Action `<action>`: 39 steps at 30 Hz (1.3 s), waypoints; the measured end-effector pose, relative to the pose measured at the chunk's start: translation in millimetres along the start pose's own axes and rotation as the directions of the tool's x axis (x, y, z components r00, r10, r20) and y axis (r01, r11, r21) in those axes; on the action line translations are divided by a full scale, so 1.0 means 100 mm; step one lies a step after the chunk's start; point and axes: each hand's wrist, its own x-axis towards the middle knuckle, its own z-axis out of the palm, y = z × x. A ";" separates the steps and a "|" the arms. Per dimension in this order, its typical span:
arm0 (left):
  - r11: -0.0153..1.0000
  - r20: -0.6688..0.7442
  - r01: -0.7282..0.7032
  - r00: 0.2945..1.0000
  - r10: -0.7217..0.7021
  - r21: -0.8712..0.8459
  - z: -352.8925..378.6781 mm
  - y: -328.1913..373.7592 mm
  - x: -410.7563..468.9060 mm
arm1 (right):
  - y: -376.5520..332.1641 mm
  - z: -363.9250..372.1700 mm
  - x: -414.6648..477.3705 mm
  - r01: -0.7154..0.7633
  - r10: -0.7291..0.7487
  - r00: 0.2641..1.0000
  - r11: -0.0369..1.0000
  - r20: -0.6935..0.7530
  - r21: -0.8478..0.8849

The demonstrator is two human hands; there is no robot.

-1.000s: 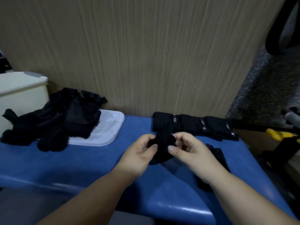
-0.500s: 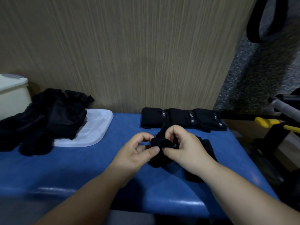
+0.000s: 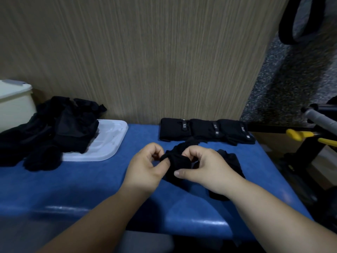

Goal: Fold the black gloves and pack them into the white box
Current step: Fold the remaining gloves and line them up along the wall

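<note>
Over the middle of the blue surface (image 3: 87, 181), you held the bunched glove (image 3: 179, 162) between both hands. Your left hand (image 3: 145, 168) pinched its left edge between thumb and curled fingers. Your right hand (image 3: 206, 167) was clamped on it too, fingers curled over the top and thumb pressed against the near side. A second loose glove (image 3: 231, 159) lay flat on the surface, partly hidden under your right wrist. Just beyond your hands, a row of folded gloves (image 3: 206, 131) sat side by side against the wood-grain wall (image 3: 145, 61), their small labels facing up. Well to the left, a heap of unfolded gloves (image 3: 54, 132) sprawled over one end of a shallow white tray (image 3: 109, 143). The white box (image 3: 14, 106) stood at the far left edge, beside that heap. Off the surface to your right, a yellow-handled tool (image 3: 299, 134) showed near some dark framework.
</note>
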 end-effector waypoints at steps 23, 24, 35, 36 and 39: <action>0.998 0.170 0.059 0.984 -0.053 -0.031 -0.02 -0.02 -0.02 | -0.02 0.06 0.03 -0.013 0.008 0.975 1.000 -0.221 -0.017; 0.996 0.145 0.069 0.988 -0.060 -0.059 -0.03 -0.02 0.00 | -0.03 0.05 0.02 -0.024 0.035 0.987 0.998 -0.158 0.066; 0.995 0.066 0.089 0.994 -0.085 -0.046 -0.04 -0.02 0.01 | -0.04 0.09 0.00 -0.008 0.004 0.972 1.000 -0.236 -0.018; 0.996 0.066 0.085 0.994 -0.084 -0.012 -0.04 0.00 -0.01 | -0.03 0.09 0.00 -0.012 -0.005 0.962 0.998 -0.273 -0.059; 0.997 0.084 0.069 0.994 -0.071 0.026 -0.02 0.05 -0.05 | 0.00 0.10 0.01 0.001 -0.055 0.938 0.988 -0.343 -0.156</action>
